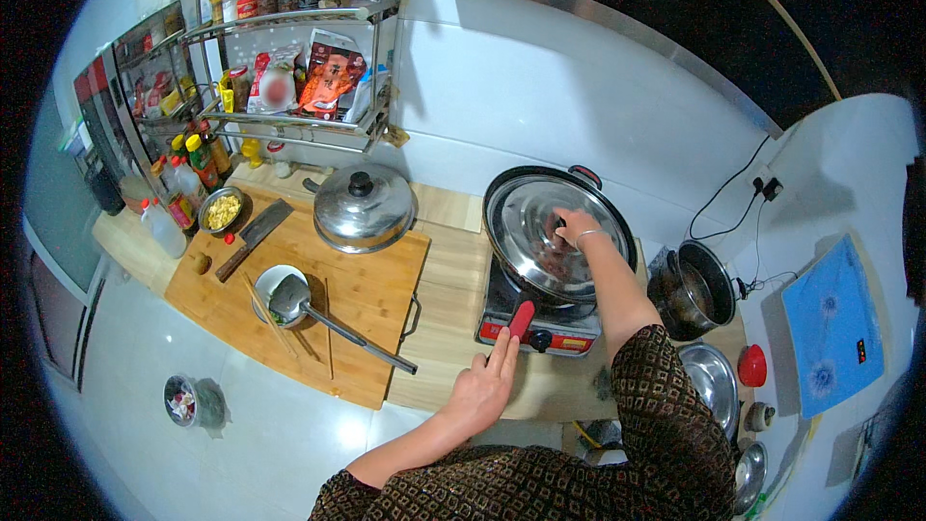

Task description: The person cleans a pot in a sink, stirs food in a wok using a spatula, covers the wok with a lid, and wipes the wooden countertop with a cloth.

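Note:
A wide black pan (628,246) sits on a portable gas stove (499,333), covered by a shiny metal lid (539,213). My right hand (576,224) grips the knob at the lid's middle, and the knob is mostly hidden by my fingers. The pan's red handle (522,317) points toward me. My left hand (483,385) holds the end of this handle, fingers nearly straight on top and thumb at the side. What is inside the pan cannot be seen.
Left, a wooden cutting board (362,376) bears a cleaver (264,228), a bowl (262,282) with a spatula (347,333) across it, and chopsticks (329,325). Behind stands a lidded pan (362,213). At right are a dark pot (698,282) and a metal basin (712,383).

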{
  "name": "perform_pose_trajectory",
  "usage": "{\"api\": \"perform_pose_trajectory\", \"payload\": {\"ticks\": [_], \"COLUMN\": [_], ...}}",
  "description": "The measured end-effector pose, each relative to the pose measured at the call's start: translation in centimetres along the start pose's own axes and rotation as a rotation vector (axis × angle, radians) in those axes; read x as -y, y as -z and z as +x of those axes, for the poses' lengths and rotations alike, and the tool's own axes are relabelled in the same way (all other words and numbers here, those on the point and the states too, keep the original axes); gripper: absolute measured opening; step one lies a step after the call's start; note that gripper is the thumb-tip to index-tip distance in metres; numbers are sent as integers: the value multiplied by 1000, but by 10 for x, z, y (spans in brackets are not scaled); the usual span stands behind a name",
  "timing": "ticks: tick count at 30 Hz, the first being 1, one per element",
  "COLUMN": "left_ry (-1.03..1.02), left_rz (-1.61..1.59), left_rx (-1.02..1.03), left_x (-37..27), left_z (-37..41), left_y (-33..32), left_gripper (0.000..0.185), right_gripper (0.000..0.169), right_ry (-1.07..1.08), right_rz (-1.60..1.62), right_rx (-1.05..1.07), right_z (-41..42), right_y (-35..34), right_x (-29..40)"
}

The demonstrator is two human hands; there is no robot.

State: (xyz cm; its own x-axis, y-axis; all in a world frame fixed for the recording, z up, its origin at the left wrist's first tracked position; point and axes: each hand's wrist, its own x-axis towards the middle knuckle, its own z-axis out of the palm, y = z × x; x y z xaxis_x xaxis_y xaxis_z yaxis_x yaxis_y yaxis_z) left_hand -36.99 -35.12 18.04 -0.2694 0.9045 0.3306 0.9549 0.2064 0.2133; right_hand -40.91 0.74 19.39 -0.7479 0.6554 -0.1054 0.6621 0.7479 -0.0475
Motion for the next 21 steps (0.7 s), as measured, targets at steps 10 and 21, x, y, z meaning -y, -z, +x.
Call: {"api": "perform_pose_trajectory", "payload": {"ticks": [10,21], "left_ry": [-45,-1], "left_rz": [3,-325], "left_rx": [31,101], "left_x": [13,-2], "left_z": [-2,0], "left_y": [-3,-3], "left_gripper": [60,72], "right_gripper": [27,61], "right_ry": [20,-1030], "right_rz": [158,454], "right_rx": [-547,345], "right_z": [-156,-488], "right_y": [27,-113], "right_x": [-2,-18]}}
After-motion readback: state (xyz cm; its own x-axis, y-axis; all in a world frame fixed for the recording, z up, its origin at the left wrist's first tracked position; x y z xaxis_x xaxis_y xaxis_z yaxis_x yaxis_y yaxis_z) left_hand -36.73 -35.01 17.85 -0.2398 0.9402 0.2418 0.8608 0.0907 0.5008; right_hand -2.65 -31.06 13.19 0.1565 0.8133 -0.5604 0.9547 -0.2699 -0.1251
